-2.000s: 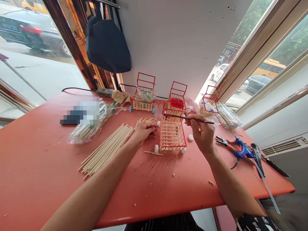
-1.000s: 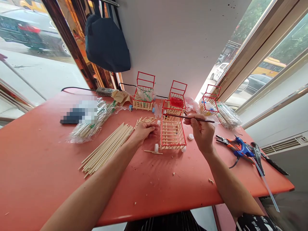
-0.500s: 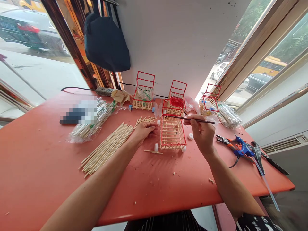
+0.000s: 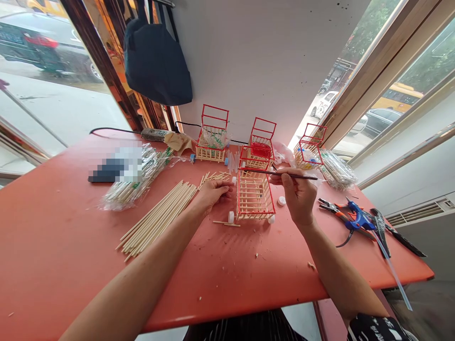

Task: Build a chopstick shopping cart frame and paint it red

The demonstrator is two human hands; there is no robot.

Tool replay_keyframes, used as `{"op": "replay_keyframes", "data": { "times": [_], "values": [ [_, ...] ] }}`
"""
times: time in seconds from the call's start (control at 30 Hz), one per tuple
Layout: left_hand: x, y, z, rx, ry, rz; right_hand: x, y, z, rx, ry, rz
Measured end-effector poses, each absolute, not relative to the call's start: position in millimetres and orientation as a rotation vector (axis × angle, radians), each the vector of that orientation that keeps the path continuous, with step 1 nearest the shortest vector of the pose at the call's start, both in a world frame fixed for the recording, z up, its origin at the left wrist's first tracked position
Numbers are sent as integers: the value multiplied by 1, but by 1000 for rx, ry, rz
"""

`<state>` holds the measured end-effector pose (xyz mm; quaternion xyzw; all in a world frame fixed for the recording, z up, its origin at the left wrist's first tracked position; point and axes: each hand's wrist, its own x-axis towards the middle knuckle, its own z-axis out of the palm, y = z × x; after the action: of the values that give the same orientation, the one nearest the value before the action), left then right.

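In front of me stands a miniature shopping cart [image 4: 253,192] built of thin wooden sticks, with white bottle-cap wheels and a red-painted rim and handle. My right hand [image 4: 296,192] pinches a slim dark paintbrush [image 4: 263,172] lying nearly level across the back of the basket, its tip at the rim's left rear corner. On the cart's left side, my left hand [image 4: 215,193] is closed with its fingertips at the rear white wheel [image 4: 233,180]; the exact contact is partly hidden. A loose white cap [image 4: 281,201] lies beside the cart on the right.
Three similar carts [image 4: 212,142] stand along the wall. Bare sticks [image 4: 159,220] lie at left, near a plastic-wrapped bundle [image 4: 137,184]. Pliers [image 4: 330,206] and a blue glue gun [image 4: 359,219] with a protruding glue stick occupy the right of the red table [image 4: 177,289].
My right hand and the paintbrush have shifted very slightly left and up along the cart's rear rim. My left hand and the cart stay in place.
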<state>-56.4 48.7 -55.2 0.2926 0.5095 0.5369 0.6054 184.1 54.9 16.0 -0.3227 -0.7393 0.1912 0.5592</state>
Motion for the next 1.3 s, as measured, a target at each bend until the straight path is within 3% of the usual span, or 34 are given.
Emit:
{"op": "replay_keyframes", "data": {
  "times": [1.3],
  "values": [
    [-58, 50, -58, 688, 1180, 1225, 180, 48, 24, -705, -1583, 427]
  ]
}}
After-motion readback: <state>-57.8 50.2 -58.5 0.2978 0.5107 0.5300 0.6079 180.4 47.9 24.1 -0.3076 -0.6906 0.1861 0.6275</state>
